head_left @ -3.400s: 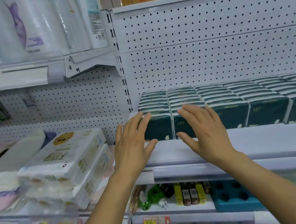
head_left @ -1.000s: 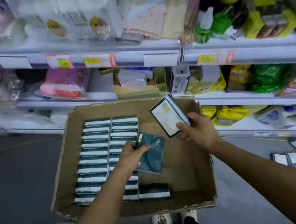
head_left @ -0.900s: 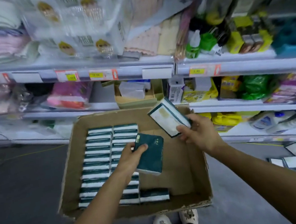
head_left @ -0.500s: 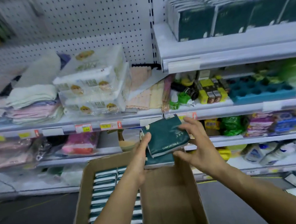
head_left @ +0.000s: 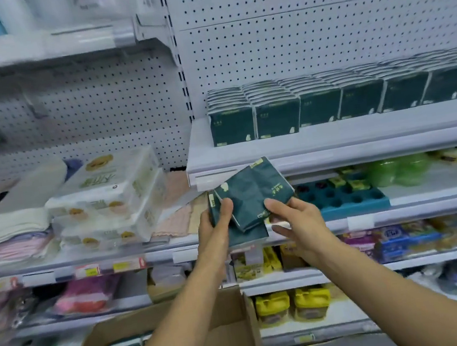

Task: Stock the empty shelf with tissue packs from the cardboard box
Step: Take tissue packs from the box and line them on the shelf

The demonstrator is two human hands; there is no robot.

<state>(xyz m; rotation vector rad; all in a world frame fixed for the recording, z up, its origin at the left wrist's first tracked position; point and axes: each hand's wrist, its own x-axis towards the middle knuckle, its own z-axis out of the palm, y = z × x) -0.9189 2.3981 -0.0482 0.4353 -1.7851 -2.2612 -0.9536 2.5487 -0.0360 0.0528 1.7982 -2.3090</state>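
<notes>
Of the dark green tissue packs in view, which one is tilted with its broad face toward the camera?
The tilted pack pinched between the left hand and right hand, below the shelf. The shelved packs stand upright in rows.

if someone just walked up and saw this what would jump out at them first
Most likely the two hands in the middle: the left hand and right hand together hold dark green tissue packs just below the white shelf. Above them, a neat row of matching packs stands on that shelf. At the bottom, the open cardboard box still shows more packs inside.
</notes>
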